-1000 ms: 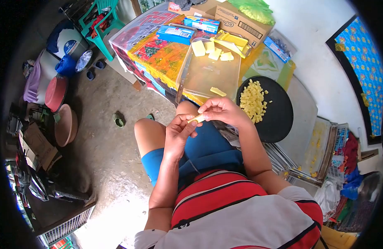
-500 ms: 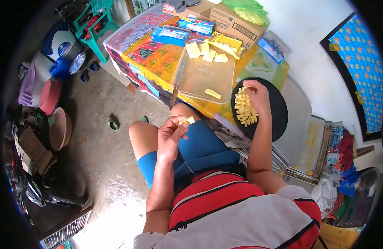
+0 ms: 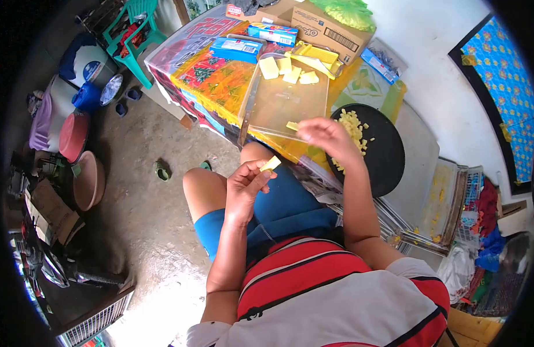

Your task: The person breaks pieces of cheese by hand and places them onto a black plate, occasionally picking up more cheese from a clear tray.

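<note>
My left hand (image 3: 248, 188) is closed, pinching a small yellow piece of cheese (image 3: 271, 163) between thumb and fingers above my lap. My right hand (image 3: 329, 139) reaches over the near edge of the clear plastic tray (image 3: 281, 107), its fingers stretched out. Its fingertips are right at a cheese strip (image 3: 292, 125) lying on the tray and cover one end of it. Several thicker cheese slices (image 3: 269, 68) lie at the tray's far end. Beside my right forearm, a round black pan (image 3: 385, 156) holds a heap of small cheese cubes (image 3: 352, 127).
Behind the tray are an opened yellow wrapper (image 3: 314, 56), blue boxes (image 3: 237, 50) and a cardboard box (image 3: 325, 32) on the cloth-covered table (image 3: 203, 75). Metal trays (image 3: 435, 214) stand at the right. A green chair (image 3: 134, 37) and basins (image 3: 88, 180) are at the left.
My right hand has moved left from the cheese cubes in the pan to the strip on the tray. My left hand has shifted slightly, still pinching its cheese piece.
</note>
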A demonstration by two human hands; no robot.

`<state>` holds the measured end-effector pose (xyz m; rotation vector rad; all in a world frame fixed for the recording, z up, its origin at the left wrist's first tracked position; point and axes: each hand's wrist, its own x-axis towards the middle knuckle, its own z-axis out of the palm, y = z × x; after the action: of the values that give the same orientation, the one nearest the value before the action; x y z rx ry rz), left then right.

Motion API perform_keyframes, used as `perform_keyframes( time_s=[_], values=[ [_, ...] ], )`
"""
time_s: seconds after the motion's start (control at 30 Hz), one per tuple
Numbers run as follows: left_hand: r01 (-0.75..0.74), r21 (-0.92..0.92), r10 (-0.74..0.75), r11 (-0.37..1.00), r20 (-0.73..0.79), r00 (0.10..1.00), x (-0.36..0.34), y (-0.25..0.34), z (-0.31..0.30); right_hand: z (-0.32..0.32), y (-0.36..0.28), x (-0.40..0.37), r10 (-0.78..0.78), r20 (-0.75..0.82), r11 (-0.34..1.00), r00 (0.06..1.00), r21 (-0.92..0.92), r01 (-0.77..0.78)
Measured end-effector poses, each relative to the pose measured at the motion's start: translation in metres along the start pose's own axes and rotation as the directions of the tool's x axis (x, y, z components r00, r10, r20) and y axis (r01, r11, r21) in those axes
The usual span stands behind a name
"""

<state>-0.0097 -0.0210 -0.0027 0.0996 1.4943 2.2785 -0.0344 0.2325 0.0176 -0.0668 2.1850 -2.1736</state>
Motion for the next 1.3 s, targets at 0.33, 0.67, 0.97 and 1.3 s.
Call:
perform_keyframes(
  time_s=[0.33, 0.67, 0.97, 1.3],
  values=[
    [-0.015, -0.012, 0.016, 1.000, 0.009, 1.000, -0.005, 0.003, -0.002, 0.054, -0.002, 0.002, 0.054, 0.400, 0.987, 0.915, 0.120, -0.111],
    [-0.029, -0.036, 0.028, 0.999, -0.025, 0.999, -0.004, 0.004, -0.004, 0.025, -0.010, 0.004, 0.058, 0.131, 0.995, 0.990, 0.077, -0.068],
    [-0.003, -0.097, 0.000, 0.995, -0.037, 0.999, 0.002, 0.001, -0.004, -0.102, 0.045, -0.013, -0.195, -0.645, 0.757, 0.739, -0.578, -0.305],
    [-0.010, -0.053, 0.009, 0.999, -0.022, 1.000, 0.004, -0.006, 0.002, -0.068, 0.033, 0.000, -0.165, -0.445, 0.961, 0.880, -0.274, 0.042]
  ],
)
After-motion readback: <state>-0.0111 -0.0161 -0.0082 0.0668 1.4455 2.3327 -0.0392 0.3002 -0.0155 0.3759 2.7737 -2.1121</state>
